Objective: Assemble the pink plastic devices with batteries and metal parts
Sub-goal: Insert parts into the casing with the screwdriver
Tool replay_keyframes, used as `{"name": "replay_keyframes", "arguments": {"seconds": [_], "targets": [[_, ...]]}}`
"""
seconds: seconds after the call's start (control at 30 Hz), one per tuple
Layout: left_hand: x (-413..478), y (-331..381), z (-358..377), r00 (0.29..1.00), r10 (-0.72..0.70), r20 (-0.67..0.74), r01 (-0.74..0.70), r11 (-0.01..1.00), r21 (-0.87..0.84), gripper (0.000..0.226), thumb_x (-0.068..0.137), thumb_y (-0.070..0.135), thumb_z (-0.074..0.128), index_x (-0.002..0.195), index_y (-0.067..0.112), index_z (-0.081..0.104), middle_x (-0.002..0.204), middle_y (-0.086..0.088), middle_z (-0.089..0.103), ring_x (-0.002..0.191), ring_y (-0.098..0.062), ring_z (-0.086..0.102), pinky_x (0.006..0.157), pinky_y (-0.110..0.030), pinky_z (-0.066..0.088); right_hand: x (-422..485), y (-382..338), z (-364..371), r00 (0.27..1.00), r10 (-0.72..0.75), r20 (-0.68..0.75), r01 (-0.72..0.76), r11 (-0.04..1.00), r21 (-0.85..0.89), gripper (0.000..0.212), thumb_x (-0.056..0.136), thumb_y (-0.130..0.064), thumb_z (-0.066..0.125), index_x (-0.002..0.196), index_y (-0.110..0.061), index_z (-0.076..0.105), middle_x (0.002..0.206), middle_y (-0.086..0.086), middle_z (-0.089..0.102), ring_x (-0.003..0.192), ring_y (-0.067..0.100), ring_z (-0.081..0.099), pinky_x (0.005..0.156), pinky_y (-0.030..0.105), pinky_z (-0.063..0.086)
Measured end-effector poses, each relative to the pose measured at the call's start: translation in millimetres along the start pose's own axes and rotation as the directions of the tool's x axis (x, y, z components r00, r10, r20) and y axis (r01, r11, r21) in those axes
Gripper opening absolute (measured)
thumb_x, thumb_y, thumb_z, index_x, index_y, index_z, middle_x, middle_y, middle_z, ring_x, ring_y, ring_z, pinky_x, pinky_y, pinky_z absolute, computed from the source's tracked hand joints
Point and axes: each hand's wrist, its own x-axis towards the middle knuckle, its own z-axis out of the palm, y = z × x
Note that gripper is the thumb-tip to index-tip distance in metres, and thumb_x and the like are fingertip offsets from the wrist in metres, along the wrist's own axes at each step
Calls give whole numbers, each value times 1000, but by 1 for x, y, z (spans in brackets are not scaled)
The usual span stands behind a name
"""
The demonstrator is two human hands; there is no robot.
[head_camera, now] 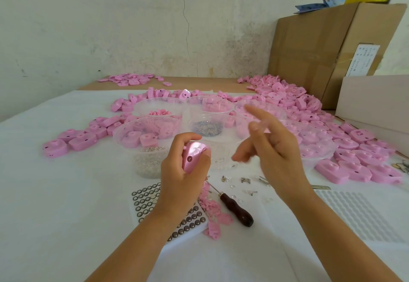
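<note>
- L part of surface [55, 204]: loose pink shells [73, 140] beside clear tubs [141, 126].
- Left hand [179, 171] is curled tight round one pink device [193, 156], above the battery tray [146, 197].
- Wood-handled tool [238, 209] lies btw the hands.
- Right hand [272, 155]: fingers spread & loose, blurred, apart from the device.

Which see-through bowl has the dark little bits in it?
The middle bowl, just beyond the left hand gripping a pink device. Its pile is dark bluish-grey; the other bowls hold pink pieces or pale silvery bits.
</note>
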Motion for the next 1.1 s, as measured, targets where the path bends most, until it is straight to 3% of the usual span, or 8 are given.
{"name": "replay_keyframes", "arguments": {"seconds": [0.07, 0.17, 0.3, 0.4, 0.83, 1.1], "targets": [[0, 0, 0, 999, 6, -39, -5, 1000, 6, 16, 75, 26, 58, 84, 39, 57, 67, -6, 56, 51, -18, 46, 40, -24, 41, 2, -4, -3, 995, -54, -88, 49, 997, -53, 30, 95, -35, 40, 118, -21, 55, 54, 9, 60, 42, 3, 49, 47, 14, 41], [2, 0, 0, 996, 27, -85, -23, 999, 44, 15, 74, 25, 59, 83, 37, 57, 64, 5, 54, 55, -22, 49, 44, -36, 45, 5, -9, -8, 974, -153, -168, 132, 983, -128, 23, 96, -27, 41, 85, -20, 60, 51, 2, 50, 62, -6, 55, 60, 10, 41], [2, -2, 0, 990, 82, -115, -69, 991, 116, 16, 74, 23, 59, 84, 35, 55, 66, 11, 56, 59, -29, 50, 51, -39, 47, 7, -17, -11, 976, -64, -206, 72, 997, 34, 27, 93, -29, 47, 81, -15, 67, 54, -1, 54, 42, 6, 45, 45, 13, 37], [2, -4, 0, 986, 111, -125, -94, 986, 136, 16, 73, 20, 60, 82, 32, 55, 67, 16, 58, 57, -16, 50, 53, -30, 45, 7, -18, -10, 985, 2, -172, 18, 993, 115, 26, 91, -18, 49, 73, -11, 65, 53, 1, 59, 38, 12, 49, 43, 15, 39], [2, -6, 0, 977, 180, -115, -157, 970, 186, 19, 74, 18, 60, 83, 33, 52, 71, 20, 59, 57, 0, 50, 47, -15, 43, 3, -17, -6, 994, 94, -51, -86, 986, 144, 22, 89, -10, 48, 75, -7, 65, 58, 8, 61, 43, 18, 55, 42, 21, 44], [2, -5, 0, 978, 173, -113, -149, 969, 197, 18, 74, 21, 60, 85, 33, 52, 77, 10, 59, 56, -14, 52, 48, -19, 45, 3, -18, -7, 995, 89, -45, -82, 987, 139, 23, 91, -11, 48, 76, -7, 65, 58, 8, 62, 43, 18, 56, 42, 21, 44]]}}
